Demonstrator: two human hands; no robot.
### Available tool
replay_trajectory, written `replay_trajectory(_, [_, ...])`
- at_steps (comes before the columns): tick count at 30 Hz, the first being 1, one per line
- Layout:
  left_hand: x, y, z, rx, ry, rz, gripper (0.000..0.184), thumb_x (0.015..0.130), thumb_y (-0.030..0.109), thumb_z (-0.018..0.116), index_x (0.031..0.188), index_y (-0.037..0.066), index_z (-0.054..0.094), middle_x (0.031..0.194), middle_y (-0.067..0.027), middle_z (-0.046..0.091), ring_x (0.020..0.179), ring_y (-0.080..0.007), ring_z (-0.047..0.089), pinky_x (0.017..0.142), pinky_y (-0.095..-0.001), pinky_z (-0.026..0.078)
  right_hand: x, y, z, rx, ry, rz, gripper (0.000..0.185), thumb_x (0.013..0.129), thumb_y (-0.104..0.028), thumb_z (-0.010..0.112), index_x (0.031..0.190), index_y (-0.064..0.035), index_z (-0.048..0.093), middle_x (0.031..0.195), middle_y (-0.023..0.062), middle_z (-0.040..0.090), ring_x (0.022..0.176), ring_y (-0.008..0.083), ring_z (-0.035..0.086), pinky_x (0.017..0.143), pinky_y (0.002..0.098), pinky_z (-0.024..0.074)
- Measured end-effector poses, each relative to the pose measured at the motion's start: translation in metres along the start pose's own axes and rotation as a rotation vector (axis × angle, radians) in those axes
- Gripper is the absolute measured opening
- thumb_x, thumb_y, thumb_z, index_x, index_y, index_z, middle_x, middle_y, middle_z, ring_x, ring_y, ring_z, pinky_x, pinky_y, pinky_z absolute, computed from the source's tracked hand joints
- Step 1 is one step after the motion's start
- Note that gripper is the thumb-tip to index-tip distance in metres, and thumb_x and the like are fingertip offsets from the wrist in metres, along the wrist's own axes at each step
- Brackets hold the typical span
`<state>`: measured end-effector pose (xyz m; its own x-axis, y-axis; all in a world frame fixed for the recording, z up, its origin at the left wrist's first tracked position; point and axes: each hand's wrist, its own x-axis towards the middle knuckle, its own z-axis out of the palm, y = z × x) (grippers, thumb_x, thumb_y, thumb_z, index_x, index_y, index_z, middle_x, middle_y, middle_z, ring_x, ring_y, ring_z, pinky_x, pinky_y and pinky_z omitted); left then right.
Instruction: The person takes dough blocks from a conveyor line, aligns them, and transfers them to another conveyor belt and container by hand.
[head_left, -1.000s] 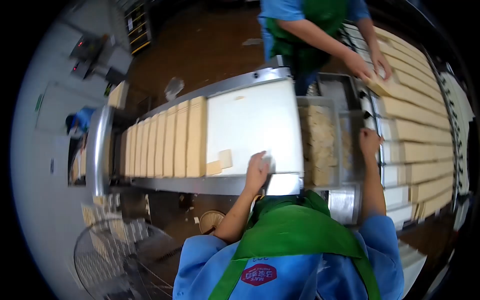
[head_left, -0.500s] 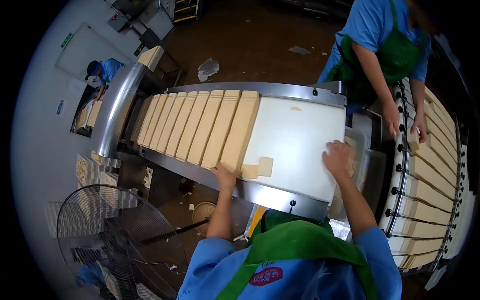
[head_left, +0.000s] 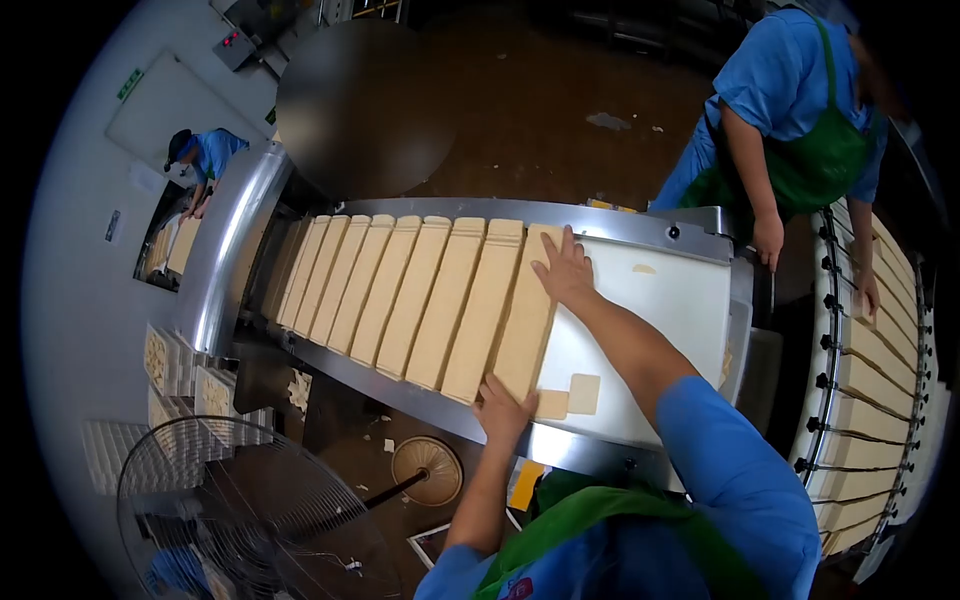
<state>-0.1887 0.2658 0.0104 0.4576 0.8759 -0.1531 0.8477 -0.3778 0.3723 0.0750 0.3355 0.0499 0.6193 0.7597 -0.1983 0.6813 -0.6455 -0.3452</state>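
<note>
Long pale beige stacks of what look like dough sheets lie side by side across a conveyor. My left hand (head_left: 503,410) grips the near end of the rightmost stack (head_left: 526,325), with fingers and thumb around its corner. At the far end of that same stack, my right hand (head_left: 567,272) rests with fingers spread, touching its top and right edge. Two small square dough pieces, one darker (head_left: 552,404) and one paler (head_left: 584,393), lie by my left hand on the white conveyor surface (head_left: 650,325). A thin scrap (head_left: 643,269) sits farther back.
Metal side rails (head_left: 650,232) border the conveyor. A co-worker (head_left: 790,120) stands at a second line of stacks (head_left: 870,400) on the right. A caged fan (head_left: 250,500) and trays (head_left: 170,360) are at lower left. Another person (head_left: 205,155) works beyond the metal hood (head_left: 230,240).
My right hand has moved from the conveyor's right side to the far end of the rightmost stack. My left hand stays at its near end. The view has shifted, and a blurred round shape appears behind.
</note>
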Motion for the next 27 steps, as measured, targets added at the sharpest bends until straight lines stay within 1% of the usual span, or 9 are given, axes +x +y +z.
replay_trajectory(4, [0.0,0.001,0.002,0.023,-0.014,0.036,0.096,0.074,0.052,0.067,0.133,-0.012,0.026,0.117,-0.0265,0.045,0.107,-0.0412,0.047,0.093,-0.0517,0.035,0.023,-0.02,0.005,0.054,-0.011,0.032,0.072,0.088,-0.055,0.046,0.147,-0.02,0.025,0.152,0.0227,0.011,0.134,0.0398,0.027,0.104,0.047,0.0323])
replay_trajectory(7, [0.001,0.003,0.002,0.118,0.027,0.047,0.092,0.072,0.052,0.068,0.128,-0.011,0.032,0.109,-0.0229,0.049,0.1,-0.0376,0.052,0.086,-0.0478,0.042,0.017,-0.02,0.005,0.022,0.001,0.061,0.073,0.085,-0.053,0.052,0.143,-0.0149,0.031,0.151,0.0235,0.015,0.131,0.0412,0.032,0.104,0.0475,0.0338])
replay_trajectory(9, [0.0,0.007,-0.005,0.048,-0.079,0.002,0.095,0.071,0.053,0.068,0.13,-0.011,0.029,0.111,-0.0226,0.049,0.1,-0.0379,0.054,0.084,-0.0495,0.043,0.004,-0.013,-0.012,0.081,0.0,0.149,0.074,0.081,-0.051,0.057,0.141,-0.014,0.034,0.149,0.0231,0.02,0.134,0.0388,0.029,0.107,0.042,0.0322])
replay_trajectory(14, [-0.013,0.038,-0.003,-0.025,-0.257,0.089,0.09,0.069,0.053,0.07,0.128,-0.003,0.031,0.112,-0.0223,0.047,0.093,-0.0393,0.058,0.081,-0.0533,0.044,-0.056,0.065,-0.059,0.236,0.026,0.527,0.09,0.07,-0.046,0.068,0.144,-0.014,0.027,0.15,0.0226,0.018,0.131,0.0412,0.034,0.106,0.0441,0.0354])
replay_trajectory(15, [-0.015,0.049,0.0,0.0,-0.333,0.14,0.093,0.068,0.058,0.069,0.129,-0.001,0.029,0.115,-0.0232,0.045,0.095,-0.0415,0.057,0.079,-0.0505,0.048,-0.068,0.088,-0.069,0.204,0.038,0.596,0.094,0.068,-0.045,0.07,0.143,-0.0091,0.027,0.15,0.0247,0.016,0.129,0.0418,0.037,0.104,0.0447,0.0372])
replay_trajectory(18, [-0.033,0.096,0.005,-0.267,-0.369,0.263,0.084,0.068,0.044,0.075,0.126,0.0,0.032,0.111,-0.0273,0.043,0.095,-0.0464,0.054,0.078,-0.0516,0.048,-0.11,0.141,-0.095,0.277,0.139,0.742,0.094,0.068,-0.045,0.071,0.139,0.0007,0.028,0.15,0.0294,0.005,0.128,0.0432,0.037,0.103,0.0453,0.0377])
replay_trajectory(20, [-0.042,0.121,0.01,-0.256,-0.32,0.327,0.08,0.069,0.037,0.076,0.124,-0.001,0.033,0.11,-0.0282,0.043,0.096,-0.0477,0.053,0.08,-0.0518,0.047,-0.126,0.184,-0.085,0.297,0.253,0.773,0.101,0.069,-0.046,0.071,0.142,0.0035,0.021,0.152,0.0264,-0.005,0.127,0.0492,0.036,0.104,0.0468,0.0367])
replay_trajectory(23, [-0.064,0.157,0.017,-0.325,-0.181,0.462,0.073,0.068,0.018,0.075,0.125,-0.003,0.035,0.115,-0.0308,0.038,0.104,-0.0481,0.045,0.09,-0.0486,0.042,-0.17,0.241,-0.085,0.409,0.398,0.876,0.1,0.068,-0.039,0.073,0.141,0.0047,0.02,0.148,0.0306,0.013,0.135,0.0448,0.023,0.11,0.0445,0.0288])
replay_trajectory(27, [-0.111,0.219,0.022,-0.477,-0.226,0.693,0.071,0.071,0.007,0.07,0.132,-0.001,0.035,0.123,-0.0296,0.034,0.11,-0.0454,0.042,0.096,-0.0452,0.037,-0.294,0.297,-0.125,0.645,0.77,0.906,0.082,0.068,-0.032,0.069,0.13,-0.0014,0.025,0.13,0.0262,0.026,0.111,0.0459,0.047,0.095,0.0481,0.0424])
